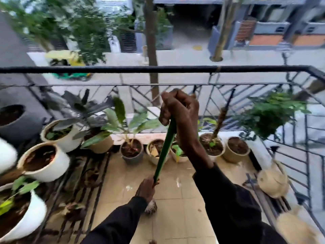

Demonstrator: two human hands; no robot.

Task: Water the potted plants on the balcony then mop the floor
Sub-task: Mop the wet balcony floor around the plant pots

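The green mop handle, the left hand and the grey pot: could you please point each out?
green mop handle [164, 150], head view, mid-shaft between the hands
left hand [146, 188], head view, back of the hand
grey pot [132, 161], head view, front wall

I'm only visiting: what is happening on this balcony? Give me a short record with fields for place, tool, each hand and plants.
Place: balcony behind a black railing, street below
Tool: green mop handle, its mop head down on the tiled floor
Right hand: grips the handle's top
Left hand: grips it lower down
Plants: potted plants lined along the railing and the left side
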